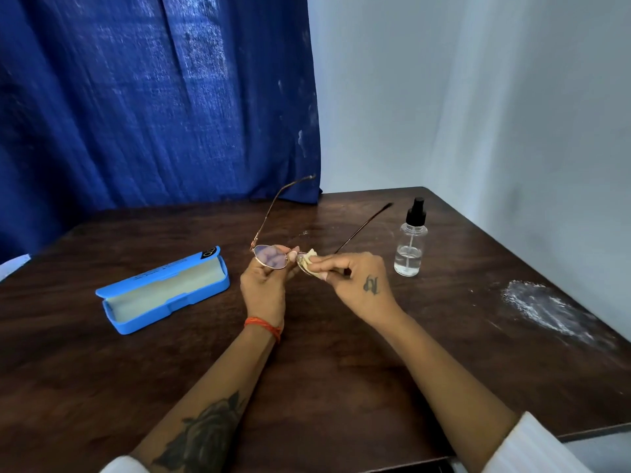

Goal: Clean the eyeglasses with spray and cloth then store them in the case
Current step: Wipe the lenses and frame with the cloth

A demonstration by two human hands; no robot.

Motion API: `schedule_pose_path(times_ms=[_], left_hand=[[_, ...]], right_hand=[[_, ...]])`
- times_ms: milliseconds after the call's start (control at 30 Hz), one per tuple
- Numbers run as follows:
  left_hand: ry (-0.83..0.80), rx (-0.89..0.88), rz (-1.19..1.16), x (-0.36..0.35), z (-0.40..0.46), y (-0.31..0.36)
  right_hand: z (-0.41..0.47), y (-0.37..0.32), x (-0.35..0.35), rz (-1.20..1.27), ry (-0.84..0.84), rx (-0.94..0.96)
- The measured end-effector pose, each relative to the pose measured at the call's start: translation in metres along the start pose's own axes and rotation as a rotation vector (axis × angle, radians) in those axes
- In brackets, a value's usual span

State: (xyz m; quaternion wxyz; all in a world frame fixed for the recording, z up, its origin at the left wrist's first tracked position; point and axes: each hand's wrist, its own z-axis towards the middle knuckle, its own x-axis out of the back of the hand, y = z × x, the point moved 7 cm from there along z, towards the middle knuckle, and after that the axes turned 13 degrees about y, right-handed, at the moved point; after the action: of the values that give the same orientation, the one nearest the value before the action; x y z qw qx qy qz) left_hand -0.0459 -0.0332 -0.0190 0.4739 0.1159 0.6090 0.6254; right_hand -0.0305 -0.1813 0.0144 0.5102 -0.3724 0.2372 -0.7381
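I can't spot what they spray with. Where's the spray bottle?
The spray bottle stands upright on the wooden table, toward its far right side, just right of the right hand and apart from it.

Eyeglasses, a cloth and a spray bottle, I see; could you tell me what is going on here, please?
A person is cleaning eyeglasses above a dark wooden table. The left hand holds the frame by one lens, temples unfolded, while the right hand pinches a small cloth on the other lens. The spray bottle stands upright to the right, and the blue case lies open and empty to the left.
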Motion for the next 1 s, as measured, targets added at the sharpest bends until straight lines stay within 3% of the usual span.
schedule_pose_path(times_ms=[233,533,633,800,1000], left_hand=[[-0.007,-0.030,0.055,0.000,0.003,0.003],[-0.019,-0.103,0.133,0.003,0.001,0.009],[-0.020,-0.078,0.143,0.005,0.003,0.006],[-0.028,-0.064,0.193,0.005,0.005,0.002],[-0.051,-0.105,0.250,0.005,0.003,0.004]], right_hand=[[-0.001,-0.004,0.003,-0.223,0.105,0.130],[-0.004,0.000,-0.004,-0.028,0.009,0.002],[-0.004,0.004,-0.002,-0.217,-0.017,0.038],[-0.004,-0.004,-0.001,-0.480,0.110,0.130],[-0.005,-0.006,-0.011,-0.164,0.113,0.036]])
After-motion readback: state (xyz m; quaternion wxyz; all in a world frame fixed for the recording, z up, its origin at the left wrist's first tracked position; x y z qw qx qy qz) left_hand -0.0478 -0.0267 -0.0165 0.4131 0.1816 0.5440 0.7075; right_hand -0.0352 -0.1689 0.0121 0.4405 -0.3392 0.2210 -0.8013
